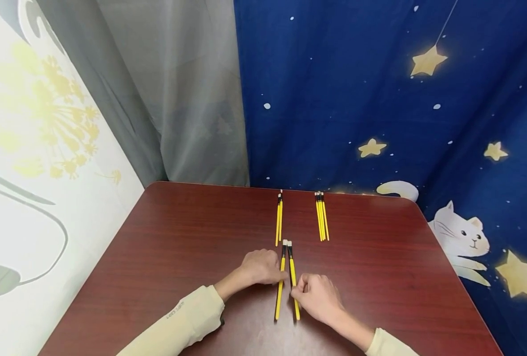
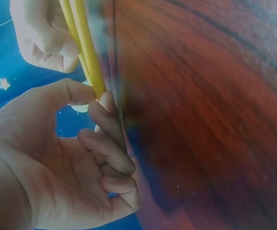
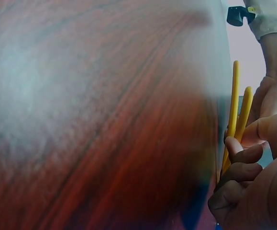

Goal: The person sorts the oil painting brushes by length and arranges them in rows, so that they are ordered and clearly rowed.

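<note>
Two yellow pencils with black and white ends lie side by side on the dark red table (image 1: 179,247), pointing away from me. My left hand (image 1: 279,277) pinches the left pencil (image 1: 282,264) at its middle; in the left wrist view the thumb and forefinger of the left hand (image 2: 97,98) close on the left pencil (image 2: 91,62). My right hand (image 1: 298,291) pinches the right pencil (image 1: 292,269) from the right. In the right wrist view the right hand (image 3: 241,139) has its curled fingers against both yellow shafts (image 3: 235,100).
Farther back on the table lie a pair of yellow pencils (image 1: 279,220) and a small bundle of the same pencils (image 1: 322,217). A blue star-print cloth (image 1: 379,99) and a grey curtain (image 1: 179,99) hang behind the table's far edge.
</note>
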A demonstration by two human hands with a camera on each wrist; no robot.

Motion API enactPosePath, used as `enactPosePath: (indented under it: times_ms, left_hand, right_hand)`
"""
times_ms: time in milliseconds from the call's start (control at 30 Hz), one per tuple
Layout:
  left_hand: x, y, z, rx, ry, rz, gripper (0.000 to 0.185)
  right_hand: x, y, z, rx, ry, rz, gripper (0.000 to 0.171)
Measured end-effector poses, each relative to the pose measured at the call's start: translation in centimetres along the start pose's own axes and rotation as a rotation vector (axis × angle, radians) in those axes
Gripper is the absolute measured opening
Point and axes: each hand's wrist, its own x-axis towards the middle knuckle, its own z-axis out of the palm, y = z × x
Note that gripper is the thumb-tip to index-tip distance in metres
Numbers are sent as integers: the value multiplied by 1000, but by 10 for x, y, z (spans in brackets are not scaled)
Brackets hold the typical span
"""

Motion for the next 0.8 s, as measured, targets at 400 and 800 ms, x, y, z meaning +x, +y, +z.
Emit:
enactPosePath:
  times_ms: [400, 800]
  left_hand:
    - [-5, 5, 4, 56, -25, 10, 45]
    - [-5, 7, 7, 54, -17, 18, 41]
  right_hand:
    - [-6, -4, 6, -49, -25, -36, 25]
    - [-8, -4, 9, -101, -32, -92, 26]
